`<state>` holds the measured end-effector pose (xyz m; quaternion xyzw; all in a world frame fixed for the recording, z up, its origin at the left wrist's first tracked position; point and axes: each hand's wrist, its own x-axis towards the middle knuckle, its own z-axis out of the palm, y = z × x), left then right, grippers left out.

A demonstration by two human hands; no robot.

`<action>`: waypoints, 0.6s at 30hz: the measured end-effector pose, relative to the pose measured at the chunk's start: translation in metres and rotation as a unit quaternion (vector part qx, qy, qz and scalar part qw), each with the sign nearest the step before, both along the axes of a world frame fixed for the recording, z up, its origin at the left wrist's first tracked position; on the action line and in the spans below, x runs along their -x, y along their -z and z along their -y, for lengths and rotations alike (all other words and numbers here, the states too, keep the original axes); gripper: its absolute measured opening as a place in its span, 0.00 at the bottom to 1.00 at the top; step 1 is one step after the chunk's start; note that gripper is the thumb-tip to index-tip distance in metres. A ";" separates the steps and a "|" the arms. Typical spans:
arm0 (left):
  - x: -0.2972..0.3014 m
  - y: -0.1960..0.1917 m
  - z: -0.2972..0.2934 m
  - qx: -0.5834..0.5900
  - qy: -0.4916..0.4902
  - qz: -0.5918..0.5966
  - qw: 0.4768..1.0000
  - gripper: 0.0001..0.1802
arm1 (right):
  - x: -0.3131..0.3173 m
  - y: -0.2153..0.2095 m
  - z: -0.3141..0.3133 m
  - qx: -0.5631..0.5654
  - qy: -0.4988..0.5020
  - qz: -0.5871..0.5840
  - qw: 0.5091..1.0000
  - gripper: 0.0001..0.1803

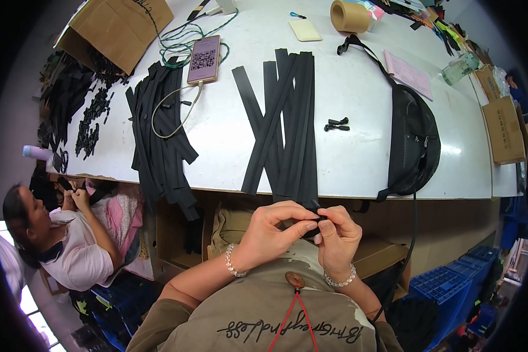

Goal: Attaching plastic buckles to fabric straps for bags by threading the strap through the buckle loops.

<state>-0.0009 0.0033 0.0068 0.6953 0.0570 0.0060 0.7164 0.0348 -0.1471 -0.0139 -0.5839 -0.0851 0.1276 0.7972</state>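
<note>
In front of my body, just off the table's near edge, my left hand [273, 234] and my right hand [339, 240] meet. Both pinch a small black piece [321, 218] between thumbs and fingertips; fingers cover most of it, so its exact kind is hidden. Right beyond my hands lies a bundle of flat black webbing strips [302, 129], their near ends reaching the table edge. A few small black plastic pieces [337, 124] rest to the right of the bundle.
Another webbing pile [158, 135] hangs over the edge at left, beside a cabled phone [204, 58]. A black mesh bag [415, 141] lies at right. Tape roll [349, 16], glass bottle [459, 67] and cardboard box [114, 32] stand farther back. A co-worker [76, 252] sits at left.
</note>
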 end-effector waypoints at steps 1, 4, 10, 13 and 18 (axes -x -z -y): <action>0.000 0.000 0.000 0.000 0.000 0.000 1.000 0.05 | 0.000 0.000 0.000 0.000 0.000 0.000 1.000 0.08; 0.000 0.000 0.001 0.015 -0.006 -0.033 0.999 0.05 | -0.004 0.000 0.001 0.021 -0.008 0.003 1.000 0.08; -0.003 0.015 0.001 0.186 -0.046 -0.089 0.978 0.14 | -0.005 -0.010 -0.006 -0.001 0.020 -0.089 0.996 0.08; -0.005 0.018 -0.003 0.193 -0.051 -0.072 0.977 0.18 | -0.007 -0.005 0.000 0.020 -0.008 -0.097 0.995 0.05; -0.005 0.016 -0.003 0.203 -0.044 -0.063 0.976 0.15 | -0.008 0.004 0.004 0.035 -0.077 -0.046 0.995 0.02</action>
